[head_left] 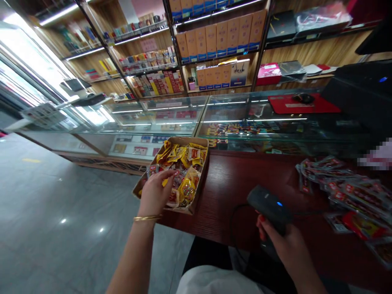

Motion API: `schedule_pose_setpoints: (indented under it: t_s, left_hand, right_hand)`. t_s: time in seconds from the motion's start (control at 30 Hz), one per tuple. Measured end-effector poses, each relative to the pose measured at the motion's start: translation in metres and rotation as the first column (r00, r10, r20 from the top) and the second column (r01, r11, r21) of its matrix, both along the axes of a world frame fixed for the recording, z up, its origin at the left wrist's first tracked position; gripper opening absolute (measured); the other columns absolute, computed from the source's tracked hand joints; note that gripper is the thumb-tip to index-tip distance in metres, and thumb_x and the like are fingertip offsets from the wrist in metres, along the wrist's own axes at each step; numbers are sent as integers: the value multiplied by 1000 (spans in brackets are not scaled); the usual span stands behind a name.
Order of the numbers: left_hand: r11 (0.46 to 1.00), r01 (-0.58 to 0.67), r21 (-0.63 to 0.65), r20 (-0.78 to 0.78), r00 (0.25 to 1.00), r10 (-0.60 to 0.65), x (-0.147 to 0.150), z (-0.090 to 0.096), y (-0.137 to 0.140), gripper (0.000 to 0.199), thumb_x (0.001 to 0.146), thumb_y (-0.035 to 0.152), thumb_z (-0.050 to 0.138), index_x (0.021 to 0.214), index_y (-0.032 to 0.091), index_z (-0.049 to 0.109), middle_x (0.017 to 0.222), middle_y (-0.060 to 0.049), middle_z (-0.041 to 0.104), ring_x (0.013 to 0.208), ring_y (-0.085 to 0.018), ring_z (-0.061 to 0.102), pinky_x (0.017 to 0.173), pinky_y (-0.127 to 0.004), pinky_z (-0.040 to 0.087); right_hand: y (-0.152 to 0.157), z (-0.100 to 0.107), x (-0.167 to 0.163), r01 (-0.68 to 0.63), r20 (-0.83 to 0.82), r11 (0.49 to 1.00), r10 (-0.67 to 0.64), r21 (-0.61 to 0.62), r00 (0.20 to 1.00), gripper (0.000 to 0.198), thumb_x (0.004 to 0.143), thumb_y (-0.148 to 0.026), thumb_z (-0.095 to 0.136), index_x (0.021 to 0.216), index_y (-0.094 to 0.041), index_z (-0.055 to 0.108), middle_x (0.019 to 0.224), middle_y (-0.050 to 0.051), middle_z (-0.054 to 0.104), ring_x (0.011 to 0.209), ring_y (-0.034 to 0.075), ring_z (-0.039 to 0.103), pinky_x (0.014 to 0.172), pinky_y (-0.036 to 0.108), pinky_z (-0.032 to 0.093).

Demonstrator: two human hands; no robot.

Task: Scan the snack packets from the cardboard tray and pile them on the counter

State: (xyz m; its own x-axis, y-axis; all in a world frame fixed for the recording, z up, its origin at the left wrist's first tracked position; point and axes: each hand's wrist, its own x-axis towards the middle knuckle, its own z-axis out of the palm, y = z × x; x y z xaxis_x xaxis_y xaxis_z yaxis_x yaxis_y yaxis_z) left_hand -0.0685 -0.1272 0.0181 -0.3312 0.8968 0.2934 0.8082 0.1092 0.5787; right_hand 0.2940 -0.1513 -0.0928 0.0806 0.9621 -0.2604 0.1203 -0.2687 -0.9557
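My left hand (157,190) reaches over a cardboard box (200,185) filled with small snack packets, many in yellow wrappers (187,190). Its thumb and fingers are slightly apart above a clear packet with a red mark, and I cannot see anything held between them. A gold bangle circles that wrist. On the right, my right hand (286,241) is wrapped round the handle of a black barcode scanner (269,204) with a lit blue light. The scanner's head points up and left over the dark red wooden counter (225,179).
Several flat snack packets (352,183) lie piled at the counter's right, near a red-and-yellow packet (364,224). Glass display cases (171,118) run behind, carrying a red mouse mat (275,104) with a mouse. A cable loops beside the scanner. The box overhangs the counter's left edge.
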Motion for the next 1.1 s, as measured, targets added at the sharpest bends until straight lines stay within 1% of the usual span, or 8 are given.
schedule_pose_setpoints:
  t_s: [0.13,0.33,0.47,0.63,0.7,0.83,0.97,1.1]
  left_hand:
    - [980,28,-199,-300,950,-88,-19,-13,23,30,91,36,55,100,23,81,110,-13,79,107,-34,67,99,-45,46]
    - [919,-23,-393,-422,893,-158,9,-23,52,24,89,34,59,90,23,80,107,-14,76,110,-36,63,93,-45,44]
    - [943,-1,-333,-260,961,-90,6,-21,48,18,87,30,57,82,21,72,103,-11,76,104,-31,64,91,-41,44]
    - [993,-102,-63,246,962,115,-1,-5,26,19,86,36,53,75,22,58,83,-1,68,81,-19,60,76,-29,48]
    - [992,-123,-18,485,867,116,4,3,18,16,83,37,57,77,22,56,71,4,57,70,-15,55,66,-25,48]
    - [999,-34,3,857,515,15,32,10,12,22,75,35,69,87,23,54,81,4,60,68,-13,60,54,-22,52]
    - [995,90,46,963,262,-68,67,1,15,33,69,33,84,91,20,63,98,-3,70,82,-18,69,62,-28,62]
    - [984,176,36,990,127,-59,98,-15,16,40,70,35,87,103,15,77,113,-11,75,92,-22,71,67,-30,64]
  right_hand:
    - [-1,0,-5,-70,21,997,70,16,997,49,74,-65,79,75,-16,79,65,8,75,57,22,69,57,30,57]
    - [-3,2,0,-54,71,999,53,9,996,52,73,-68,77,72,-17,79,63,9,74,58,23,69,57,31,57]
    - [-2,7,1,-14,43,1000,13,6,999,54,70,-70,79,74,-16,80,64,10,75,57,24,70,56,31,58]
    - [-4,8,-2,-5,40,1000,4,24,999,50,72,-66,79,74,-16,80,62,8,74,55,22,68,54,30,56]
    - [-4,8,-3,9,37,999,-11,33,999,49,74,-65,78,75,-16,79,63,8,74,56,22,68,55,30,56]
    - [-5,8,-5,-25,41,999,23,29,999,48,74,-65,77,72,-17,78,61,7,73,56,22,68,54,30,55]
    - [-7,11,-7,-52,59,997,49,55,997,45,75,-62,76,72,-17,78,59,5,71,54,21,66,54,29,54]
    - [-6,15,-4,-75,83,996,71,56,994,41,75,-58,77,74,-18,79,59,6,72,54,21,67,52,29,53]
